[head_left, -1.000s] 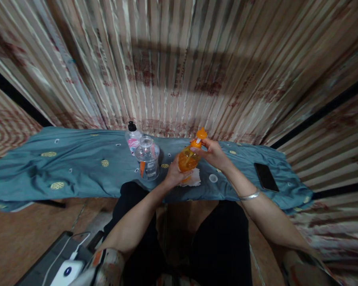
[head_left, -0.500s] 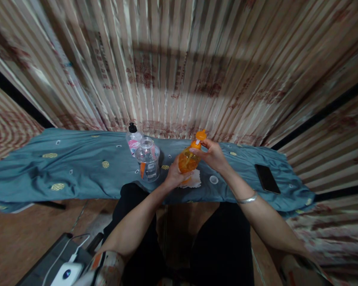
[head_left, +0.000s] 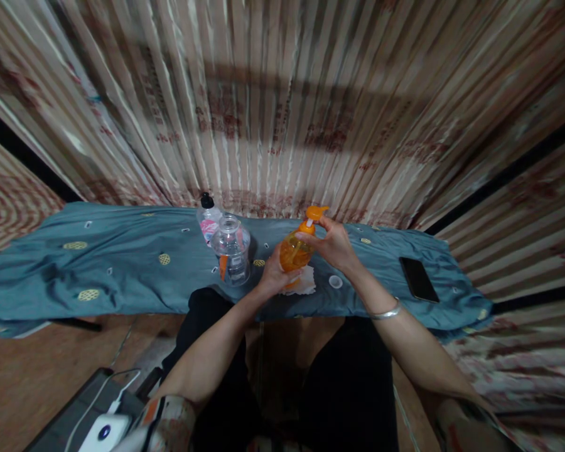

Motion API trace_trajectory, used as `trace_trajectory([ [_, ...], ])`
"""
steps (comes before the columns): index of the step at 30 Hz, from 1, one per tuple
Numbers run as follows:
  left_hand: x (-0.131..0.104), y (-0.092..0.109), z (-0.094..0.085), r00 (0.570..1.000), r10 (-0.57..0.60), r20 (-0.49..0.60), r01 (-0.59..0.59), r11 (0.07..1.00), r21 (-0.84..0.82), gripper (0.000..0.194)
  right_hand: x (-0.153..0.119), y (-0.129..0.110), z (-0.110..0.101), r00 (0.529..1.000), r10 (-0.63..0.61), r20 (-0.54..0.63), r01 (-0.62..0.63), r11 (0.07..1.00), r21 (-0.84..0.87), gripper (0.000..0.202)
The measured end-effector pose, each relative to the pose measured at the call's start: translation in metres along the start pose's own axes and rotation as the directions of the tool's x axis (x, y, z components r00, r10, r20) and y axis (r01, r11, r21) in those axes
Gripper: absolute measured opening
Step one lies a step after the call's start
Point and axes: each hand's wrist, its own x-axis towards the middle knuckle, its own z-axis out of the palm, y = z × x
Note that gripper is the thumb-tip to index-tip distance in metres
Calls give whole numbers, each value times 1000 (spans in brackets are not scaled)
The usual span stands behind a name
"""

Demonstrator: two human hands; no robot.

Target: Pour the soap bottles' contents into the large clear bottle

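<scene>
An orange pump bottle (head_left: 295, 252), tilted to the right, is held over the cloth-covered table (head_left: 136, 276). My left hand (head_left: 274, 274) is wrapped round its lower body. At the bottle's neck, my right hand (head_left: 333, 243) has thumb and fingers closed round the collar, just below the orange pump head (head_left: 316, 212). Beneath the bottle lies a white torn-edged piece (head_left: 306, 281), partly covered. A clear, open-necked bottle (head_left: 233, 254) stands to the left, in front of a bottle with a black cap (head_left: 208, 201).
Right of the hands lies a small round whitish lid (head_left: 336, 282). Farther right is a dark phone (head_left: 419, 279). A striped curtain (head_left: 273, 113) hangs behind the table. At the lower left, a white device (head_left: 104, 432) with a cable rests on a dark surface.
The pump head's spout has turned, now pointing right instead of up and away. Both hands keep their hold on the bottle. The whole view has shifted slightly.
</scene>
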Motion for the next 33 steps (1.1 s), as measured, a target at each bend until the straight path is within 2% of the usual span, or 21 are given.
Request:
trace_trajectory([
  [3, 0, 1, 0, 1000, 9, 14, -9, 1000, 4, 79, -2, -3, -1, 998, -40, 54, 38, 999, 30, 58],
  [6, 0, 0, -1, 1000, 22, 13, -22, 1000, 21, 79, -3, -3, -2, 992, -74, 105, 68, 996, 58, 54],
  [14, -1, -1, -1, 999, 19, -26, -17, 997, 80, 76, -6, -2, 11, 998, -15, -62, 15, 1000, -12, 42],
  [23, -3, 3, -3, 1000, 6, -9, -5, 998, 65, 75, -5, -4, 15, 998, -67, -14, 68, 998, 18, 52],
  [30, -4, -3, 1, 1000, 11, -29, -11, 1000, 9, 80, -11, -7, 22, 992, -59, -111, 52, 997, -63, 38],
  [33, -4, -4, 2, 999, 30, -38, -29, 1000, 6, 79, -15, -7, 25, 994, -62, -95, 55, 996, -76, 32],
])
